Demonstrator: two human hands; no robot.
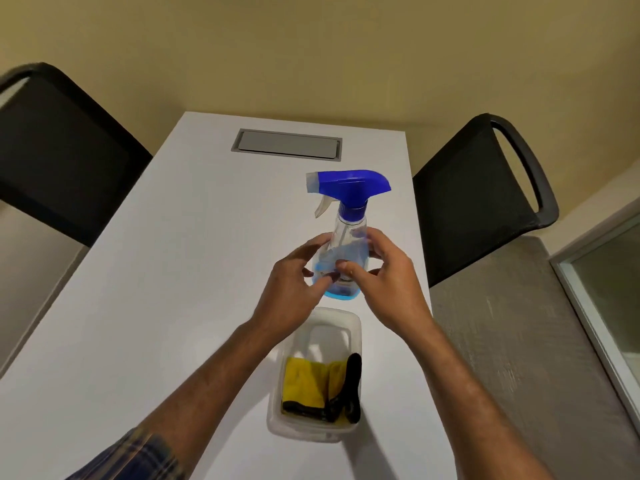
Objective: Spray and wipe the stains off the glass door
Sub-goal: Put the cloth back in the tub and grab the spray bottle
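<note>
Head view: we're looking down a white table (145, 306) with both our bare forearms reaching out over it. Grey flush cable hatch (286, 145) sits at the far end of the tabletop. Black chair (59, 150) on the far left, second black chair (481, 195) on the far right, both pushed up to the table edges. Beige wall behind. Grey panel surface to the right of the table, and past it, at the right frame edge, a pale-framed glass pane (609, 299); we can't tell from here whether it's stained.

Near us on the table: a translucent plastic tub (341, 318) holding a folded yellow cloth (308, 382) with black trim, bunched at the near end of the tub. Tub's far end shows bare. Our left forearm crosses over the tub's left rim; nothing else sits between us and the bottle.

Spray bottle (348, 237) stands upright on the table just beyond the tub, right of centre. Clear body, blue liquid low in the base, blue trigger head with a pale nozzle pointing left, clear trigger lever hanging under it.

Left hand (294, 289) is at the bottle's left side, fingers loosely curled and spread, fingertips at the lower body. Right hand (384, 275) cups the right side, thumb across the front, fingers round the back. Whether either hand is gripping firmly, we can't tell. Plaid sleeve (131, 459) shows at bottom left.
</note>
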